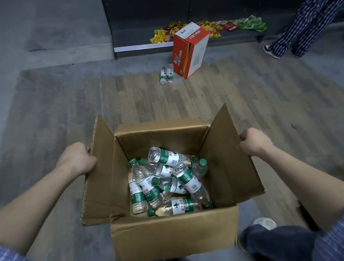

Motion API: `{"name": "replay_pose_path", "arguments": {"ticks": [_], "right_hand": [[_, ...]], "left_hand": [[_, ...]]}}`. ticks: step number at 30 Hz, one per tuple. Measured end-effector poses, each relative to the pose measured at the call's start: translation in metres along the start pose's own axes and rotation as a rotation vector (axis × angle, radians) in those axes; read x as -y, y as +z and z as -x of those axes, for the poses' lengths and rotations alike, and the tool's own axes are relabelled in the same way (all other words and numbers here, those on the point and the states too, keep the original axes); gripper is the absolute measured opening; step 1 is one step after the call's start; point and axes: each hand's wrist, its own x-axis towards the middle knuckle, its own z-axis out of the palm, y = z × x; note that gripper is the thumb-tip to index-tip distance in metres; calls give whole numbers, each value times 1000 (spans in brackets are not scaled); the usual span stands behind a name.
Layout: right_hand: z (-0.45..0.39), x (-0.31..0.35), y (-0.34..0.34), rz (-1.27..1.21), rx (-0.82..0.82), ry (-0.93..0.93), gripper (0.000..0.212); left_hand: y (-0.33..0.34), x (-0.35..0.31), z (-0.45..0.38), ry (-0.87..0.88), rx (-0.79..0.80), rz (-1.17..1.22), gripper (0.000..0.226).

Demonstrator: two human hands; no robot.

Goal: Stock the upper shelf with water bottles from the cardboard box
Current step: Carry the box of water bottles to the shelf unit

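Note:
An open brown cardboard box (175, 231) is in front of me, low in the head view. Several clear water bottles (167, 184) with green caps and green-white labels lie jumbled inside it. My left hand (77, 158) grips the outer edge of the box's left flap. My right hand (254, 142) grips the outer edge of the right flap. Both flaps are spread outward. A dark shelf unit (178, 14) stands at the far wall; only its lowest level shows, and the upper shelf is out of view.
A red and white carton (189, 50) stands tilted against the low shelf, with two water bottles (166, 73) on the floor beside it. Snack packets (210, 27) lie along the bottom shelf. Another person's striped trouser legs (302, 17) stand at the far right. My knee and shoe (263, 224) are right of the box.

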Motion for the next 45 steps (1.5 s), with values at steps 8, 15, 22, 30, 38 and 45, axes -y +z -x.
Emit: {"name": "replay_pose_path", "arguments": {"ticks": [8, 15, 22, 30, 38, 45], "right_hand": [[-80, 23, -36, -15, -35, 68, 23], [-158, 47, -63, -35, -44, 91, 27], [-220, 69, -93, -60, -58, 119, 29], [-296, 87, -139, -59, -85, 98, 24], [-390, 87, -182, -55, -37, 54, 23], [-464, 83, -223, -57, -29, 31, 23]], "left_hand": [[-24, -54, -94, 81, 23, 21, 29], [-47, -106, -175, 109, 55, -3, 27], [-74, -149, -243, 140, 61, -1, 31], [-97, -202, -307, 148, 12, 30, 35], [-110, -275, -364, 118, 30, 25, 26], [-125, -340, -411, 111, 25, -18, 35]]}}
